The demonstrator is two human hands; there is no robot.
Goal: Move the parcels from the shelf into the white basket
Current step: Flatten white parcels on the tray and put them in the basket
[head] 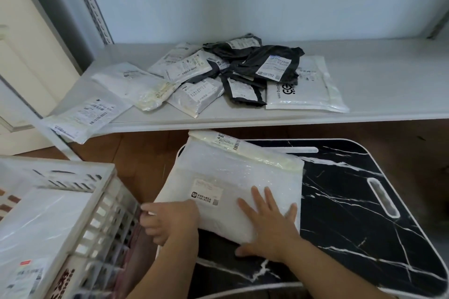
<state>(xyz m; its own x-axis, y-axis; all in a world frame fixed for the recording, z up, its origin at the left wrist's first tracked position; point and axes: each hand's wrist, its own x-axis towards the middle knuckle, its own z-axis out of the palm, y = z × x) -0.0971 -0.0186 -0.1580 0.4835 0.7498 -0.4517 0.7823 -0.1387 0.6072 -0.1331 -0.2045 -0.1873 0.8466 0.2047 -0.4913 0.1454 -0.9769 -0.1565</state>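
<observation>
A large white bubble-wrap parcel (226,177) lies on a black marble-pattern board (352,201) below the shelf. My left hand (167,221) grips its lower left corner, fingers curled around the edge. My right hand (269,221) lies flat on its lower right part, thumb under the near edge. The white basket (102,204) stands at the lower left with a white parcel (41,226) inside. On the grey shelf (388,75) lies a heap of white parcels (187,68) and black parcels (262,60).
A flat white parcel (82,116) overhangs the shelf's left front corner. A large white mailer (308,90) lies at the right of the heap. A slotted shelf upright (90,0) rises at the left. Brown wooden floor (136,153) shows between basket and board.
</observation>
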